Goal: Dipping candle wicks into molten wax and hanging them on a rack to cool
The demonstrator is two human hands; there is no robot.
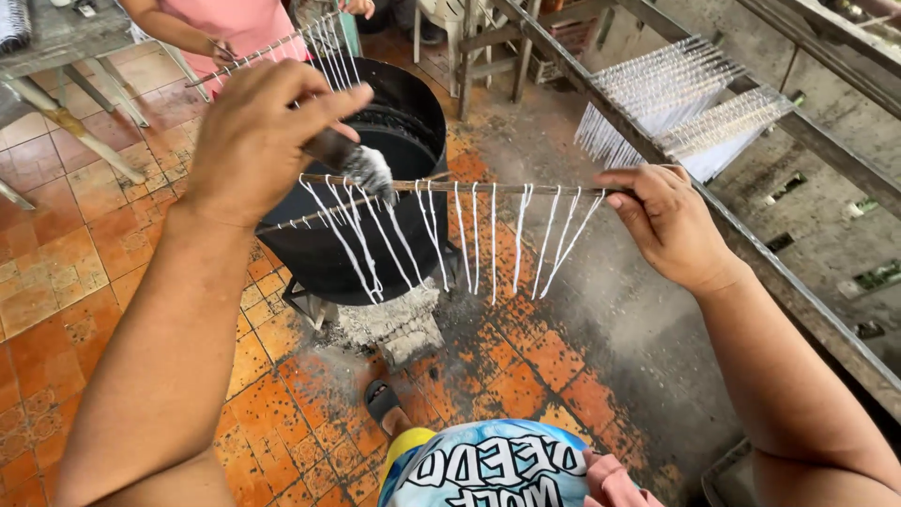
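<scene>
Head view shows us a thin rod [469,187] strung with white wicks [465,239], held level over a black drum [413,122]. Our right hand [671,225] pinches the rod's end between closed fingers. Our left hand [258,136] grips a wax-caked brush [361,164] against the wicks near the rod's other end. Beneath the drum lies an orange tiled floor [310,394]; a rack [685,103] of hanging candles stands to the right. Another person in pink [244,23] holds a second rod beyond the drum.

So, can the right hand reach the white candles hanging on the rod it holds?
Probably yes. The right hand grips one end of the thin rod, and the nearest white candles hang just beside its fingers, with nothing between them.
</scene>
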